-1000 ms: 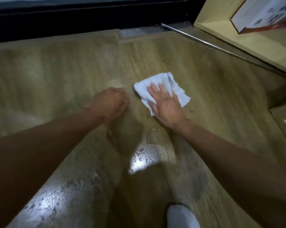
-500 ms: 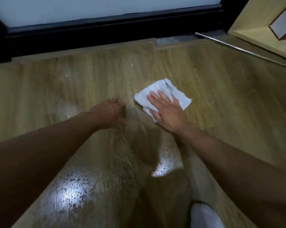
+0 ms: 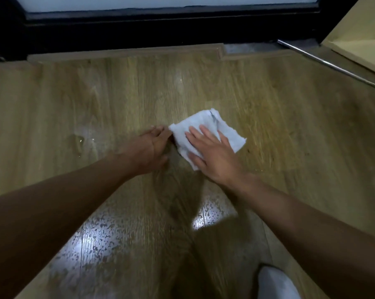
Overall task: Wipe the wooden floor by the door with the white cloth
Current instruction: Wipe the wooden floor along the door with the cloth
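Observation:
The white cloth (image 3: 206, 126) lies folded on the wooden floor (image 3: 279, 126), a little below the dark door frame (image 3: 160, 33). My right hand (image 3: 212, 156) presses flat on the cloth with fingers spread. My left hand (image 3: 148, 147) rests on the floor just left of the cloth, its fingertips at the cloth's left corner; whether they pinch it is not clear. A small puddle of water (image 3: 78, 141) sits on the boards to the left of my left hand.
A metal rod (image 3: 331, 65) runs along the floor at the upper right beside a pale wooden shelf unit (image 3: 355, 39). Wet, shiny speckled boards (image 3: 100, 240) lie near me. A white shoe toe (image 3: 275, 283) shows at the bottom right.
The view has tilted up, showing more of the door frame. My left hand has opened and moved right until its fingertips meet the cloth's corner. My right hand stays flat on the cloth.

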The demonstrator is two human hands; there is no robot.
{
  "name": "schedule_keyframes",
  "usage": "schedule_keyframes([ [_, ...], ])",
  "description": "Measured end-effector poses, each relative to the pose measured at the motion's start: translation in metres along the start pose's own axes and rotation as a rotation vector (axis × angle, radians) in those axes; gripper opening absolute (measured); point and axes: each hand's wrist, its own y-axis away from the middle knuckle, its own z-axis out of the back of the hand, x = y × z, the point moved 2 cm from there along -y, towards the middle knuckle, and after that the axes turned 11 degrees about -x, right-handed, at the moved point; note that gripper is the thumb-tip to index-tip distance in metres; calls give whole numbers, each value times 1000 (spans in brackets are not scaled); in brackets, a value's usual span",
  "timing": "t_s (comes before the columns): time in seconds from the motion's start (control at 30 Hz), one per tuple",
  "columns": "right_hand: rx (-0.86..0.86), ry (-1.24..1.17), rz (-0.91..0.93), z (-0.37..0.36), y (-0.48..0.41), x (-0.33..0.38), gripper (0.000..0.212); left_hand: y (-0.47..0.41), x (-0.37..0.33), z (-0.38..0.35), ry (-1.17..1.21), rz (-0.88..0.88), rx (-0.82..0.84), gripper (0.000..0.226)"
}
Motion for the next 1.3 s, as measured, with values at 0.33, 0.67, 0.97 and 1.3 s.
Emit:
schedule_keyframes([
  [0.33,-154,-152,-253,21,4,-28,42,-41,-54,-14,-130,-175,8,67],
  [0.67,-364,-628,-636,64,-11,-29,20,-42,-60,27,286,-69,-439,20],
  [0.97,-477,-758,-537,141,-15,-49,18,-76,-85,56,250,-187,-453,32],
  [1.3,93,-306,-526,117,97,-110,24,-47,-109,0,-108,-623,-251,40],
])
